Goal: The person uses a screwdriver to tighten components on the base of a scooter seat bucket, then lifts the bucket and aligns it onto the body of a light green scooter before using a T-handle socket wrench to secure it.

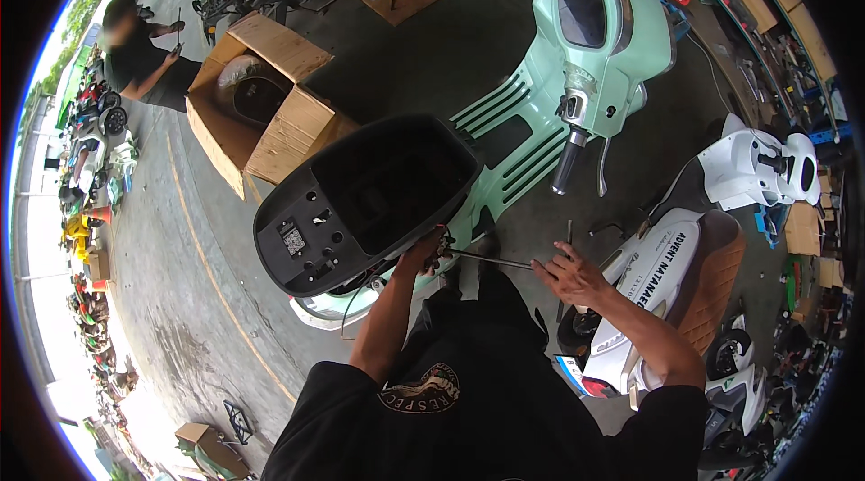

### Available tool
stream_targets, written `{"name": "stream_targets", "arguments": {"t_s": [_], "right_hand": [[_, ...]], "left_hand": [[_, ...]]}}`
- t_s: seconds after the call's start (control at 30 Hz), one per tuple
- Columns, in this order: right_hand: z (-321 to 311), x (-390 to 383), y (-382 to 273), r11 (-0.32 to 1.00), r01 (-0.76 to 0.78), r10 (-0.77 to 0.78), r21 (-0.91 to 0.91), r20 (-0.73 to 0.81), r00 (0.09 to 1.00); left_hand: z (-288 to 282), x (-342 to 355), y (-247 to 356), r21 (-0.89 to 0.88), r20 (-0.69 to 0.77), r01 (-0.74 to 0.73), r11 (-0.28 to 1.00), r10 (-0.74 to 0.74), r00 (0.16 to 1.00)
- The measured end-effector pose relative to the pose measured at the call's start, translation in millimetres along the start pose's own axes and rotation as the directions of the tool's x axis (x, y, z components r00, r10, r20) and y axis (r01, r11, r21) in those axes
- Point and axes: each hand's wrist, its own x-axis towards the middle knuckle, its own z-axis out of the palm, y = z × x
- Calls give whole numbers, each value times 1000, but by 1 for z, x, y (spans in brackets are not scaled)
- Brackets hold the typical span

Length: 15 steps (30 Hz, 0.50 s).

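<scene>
A mint-green scooter [532, 134] stands before me, its seat off and a black storage bucket [396, 184] exposed at the rear. My right hand [572, 277] has its fingers curled about the crossbar of a T-handle wrench [491, 259], the index finger raised. The shaft runs left, nearly level, to the scooter's side. There, my left hand [423, 251] is closed at the shaft's far end, below the bucket's rim. Whether its fingers pinch the wrench tip or a small part is too hidden to make out.
An open cardboard box [288, 143] holding a dark rounded item stands beyond the bucket. A white scooter with a brown seat [707, 278] is close on my right. Another person [144, 58] works at the far left. Shelves with boxes [766, 4] line the right side.
</scene>
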Motion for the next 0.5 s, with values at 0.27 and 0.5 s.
{"name": "stream_targets", "arguments": {"t_s": [0.27,0.5], "right_hand": [[2,-2,-3,1000,-15,15,-2,-29,999],[17,-6,-10,987,-124,125,105,-4,992]], "left_hand": [[-2,2,1,10,56,85,996,-85,995],[-11,19,-7,2,72,38,999,-38,997]]}}
